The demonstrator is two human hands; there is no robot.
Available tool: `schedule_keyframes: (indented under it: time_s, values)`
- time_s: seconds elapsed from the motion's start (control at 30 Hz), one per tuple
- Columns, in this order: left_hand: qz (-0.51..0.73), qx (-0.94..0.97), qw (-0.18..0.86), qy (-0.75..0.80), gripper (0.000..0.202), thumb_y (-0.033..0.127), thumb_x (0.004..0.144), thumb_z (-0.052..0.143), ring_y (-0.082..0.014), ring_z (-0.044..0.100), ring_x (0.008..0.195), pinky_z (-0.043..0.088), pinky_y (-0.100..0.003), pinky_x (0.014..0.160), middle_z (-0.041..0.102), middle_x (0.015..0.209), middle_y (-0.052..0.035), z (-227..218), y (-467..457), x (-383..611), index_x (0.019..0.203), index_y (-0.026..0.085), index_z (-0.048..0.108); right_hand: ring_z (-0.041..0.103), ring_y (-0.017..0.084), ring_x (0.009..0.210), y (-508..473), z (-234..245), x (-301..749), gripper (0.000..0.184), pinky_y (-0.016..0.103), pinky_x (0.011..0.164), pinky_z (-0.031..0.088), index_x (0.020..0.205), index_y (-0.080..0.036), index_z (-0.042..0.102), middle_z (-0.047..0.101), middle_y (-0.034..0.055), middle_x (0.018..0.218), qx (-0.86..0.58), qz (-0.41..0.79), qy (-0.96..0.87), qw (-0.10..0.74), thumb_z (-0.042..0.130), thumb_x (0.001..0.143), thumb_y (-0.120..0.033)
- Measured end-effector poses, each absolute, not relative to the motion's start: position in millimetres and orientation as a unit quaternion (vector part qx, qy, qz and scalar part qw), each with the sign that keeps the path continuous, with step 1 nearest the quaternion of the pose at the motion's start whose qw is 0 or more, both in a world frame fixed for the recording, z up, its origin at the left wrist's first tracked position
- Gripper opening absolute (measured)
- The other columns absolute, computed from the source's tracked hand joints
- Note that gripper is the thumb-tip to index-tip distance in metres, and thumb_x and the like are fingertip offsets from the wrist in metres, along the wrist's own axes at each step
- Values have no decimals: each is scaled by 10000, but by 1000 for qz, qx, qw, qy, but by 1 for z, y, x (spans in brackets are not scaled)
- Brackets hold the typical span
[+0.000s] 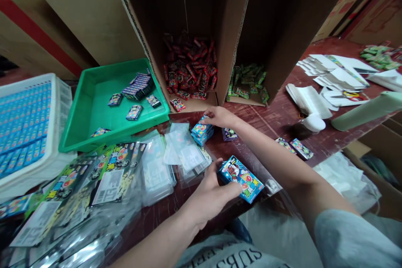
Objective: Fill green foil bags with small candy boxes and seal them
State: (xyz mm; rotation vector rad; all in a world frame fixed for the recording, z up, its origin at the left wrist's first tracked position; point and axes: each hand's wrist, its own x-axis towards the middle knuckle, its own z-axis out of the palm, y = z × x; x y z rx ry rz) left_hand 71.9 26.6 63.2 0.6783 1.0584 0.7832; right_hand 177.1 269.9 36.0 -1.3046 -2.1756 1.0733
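My left hand [212, 192] is closed round a blue printed box [241, 178] near the table's front edge, thumb on its top. Farther back, my right hand [220, 117] reaches forward and its fingers pinch a small stack of blue packets [202, 130] lying on the dark red table [270, 117]. A single purple packet [230, 134] lies just right of that stack. Clear plastic sleeves [185, 150] lie between the two hands.
A green tray [94, 113] with several small packets sits left. Two upright cartons hold red packets [190, 71] and green packets [248, 81]. A white basket [28, 130] of blue packets is far left. Printed bags [94, 176], white paper [336, 75], two loose packets [295, 147] lie around.
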Motion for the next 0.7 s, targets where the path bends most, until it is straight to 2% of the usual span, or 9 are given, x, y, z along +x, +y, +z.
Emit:
schedule_keyframes:
  time_s: [0.13, 0.23, 0.33, 0.4, 0.43, 0.5, 0.57, 0.63, 0.7]
  values:
    - [338, 290, 733, 514, 882, 269, 724, 816, -337, 580, 1310, 390, -498, 1167, 656, 1360, -128, 69, 30, 76, 1499, 210, 401, 638, 284, 1168, 270, 37, 190, 601, 422, 1042, 489, 1223, -125, 701, 699, 134, 1185, -450, 352, -795, 206, 850, 767, -487]
    - [327, 290, 736, 517, 897, 269, 723, 790, -332, 590, 1282, 394, -484, 1158, 663, 1333, -139, 78, 32, 78, 1499, 170, 351, 488, 313, 1401, 272, 43, 214, 892, 463, 1173, 383, 1484, -128, 512, 542, 178, 1484, -428, 339, -804, 233, 820, 775, -575]
    - [325, 296, 731, 522, 892, 277, 736, 777, -328, 564, 1313, 368, -469, 1174, 640, 1377, -142, 83, 32, 77, 1504, 164, 337, 325, 360, 1523, 259, 57, 248, 1155, 526, 1251, 240, 1585, -113, 354, 374, 210, 1628, -410, 321, -814, 257, 872, 682, -612]
    - [321, 291, 730, 528, 921, 273, 728, 786, -331, 552, 1329, 355, -473, 1182, 630, 1399, -143, 84, 33, 77, 1516, 168, 320, 273, 350, 1556, 234, 69, 272, 1153, 540, 1260, 212, 1611, -183, 317, 330, 164, 1669, -397, 352, -802, 273, 838, 699, -659]
    - [322, 287, 731, 529, 945, 268, 722, 793, -333, 550, 1334, 352, -476, 1184, 628, 1404, -145, 84, 33, 77, 1525, 169, 304, 274, 331, 1562, 216, 74, 283, 1089, 538, 1254, 237, 1620, -245, 300, 320, 121, 1682, -387, 393, -786, 279, 773, 752, -702]
    - [327, 277, 735, 525, 986, 266, 720, 801, -337, 554, 1331, 367, -484, 1172, 629, 1407, -148, 85, 34, 78, 1545, 175, 268, 324, 310, 1549, 174, 80, 299, 956, 539, 1219, 323, 1624, -349, 277, 355, 61, 1675, -374, 509, -727, 270, 578, 844, -812]
    - [333, 270, 739, 519, 1006, 264, 725, 804, -333, 562, 1325, 388, -477, 1156, 631, 1406, -150, 86, 34, 80, 1558, 175, 248, 380, 327, 1522, 130, 76, 308, 956, 550, 1193, 367, 1609, -364, 323, 417, 77, 1641, -396, 592, -650, 263, 385, 836, -922]
    - [335, 269, 740, 517, 1003, 259, 728, 804, -324, 568, 1319, 398, -462, 1148, 636, 1399, -153, 87, 34, 82, 1558, 164, 250, 395, 332, 1514, 92, 64, 308, 946, 544, 1193, 378, 1594, -361, 359, 414, 88, 1643, -420, 644, -581, 266, 361, 837, -928]
    - [336, 275, 735, 521, 996, 246, 722, 806, -316, 565, 1322, 390, -448, 1156, 638, 1395, -155, 87, 35, 83, 1551, 152, 262, 395, 323, 1516, 64, 48, 301, 871, 528, 1211, 365, 1579, -361, 382, 393, 77, 1657, -415, 688, -524, 282, 466, 868, -857]
